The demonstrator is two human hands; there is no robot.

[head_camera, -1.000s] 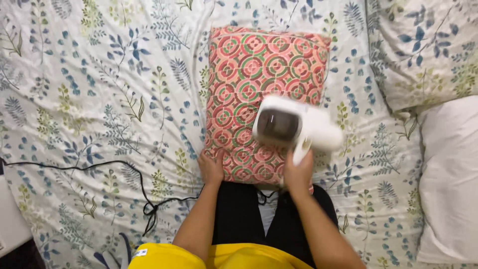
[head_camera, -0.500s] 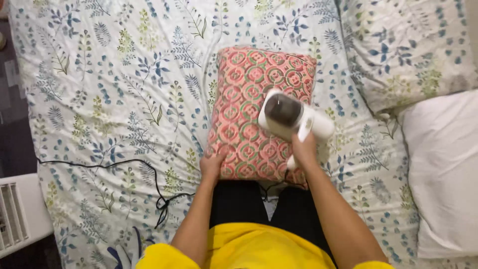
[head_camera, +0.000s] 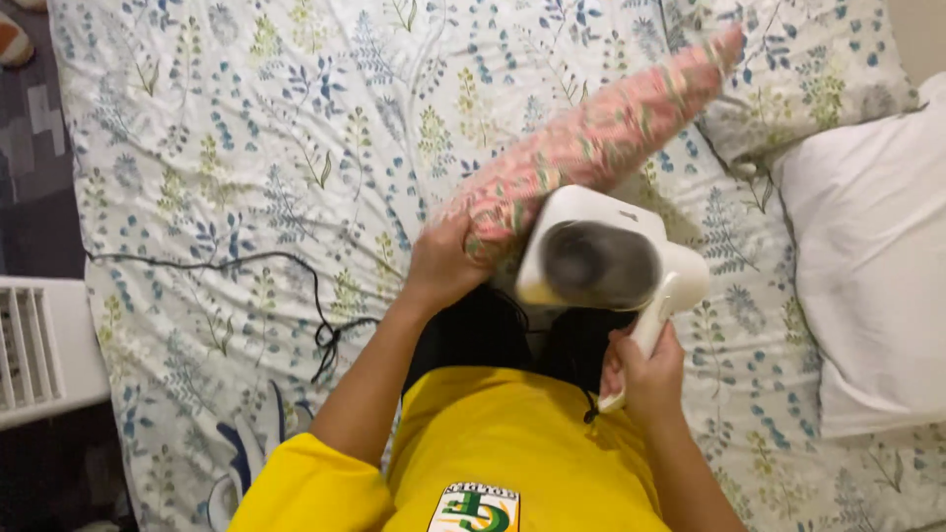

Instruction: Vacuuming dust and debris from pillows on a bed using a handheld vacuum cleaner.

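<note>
Overhead, left hand [head_camera: 443, 261] (pillow [head_camera: 591, 138] tilted)

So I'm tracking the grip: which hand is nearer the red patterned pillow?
Left. The left hand grips the pillow at its near end; the right hand holds the white vacuum, below it.

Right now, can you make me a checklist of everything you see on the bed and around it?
Surface: bed sheet, white with blue and green leaf print, wrinkled.
Job's things: red patterned cushion, lifted at a slant off the sheet; white handheld vacuum with a dark round window, held up in front of it.
Clutter: leaf-print pillow and plain white pillow at the bed's right side.
Grips: left hand grips the cushion's lower end; right hand is closed on the vacuum's handle.
Cables: black cord runs across the sheet with a knot.
Surroundings: white slatted appliance beside the bed; dark floor.
</note>
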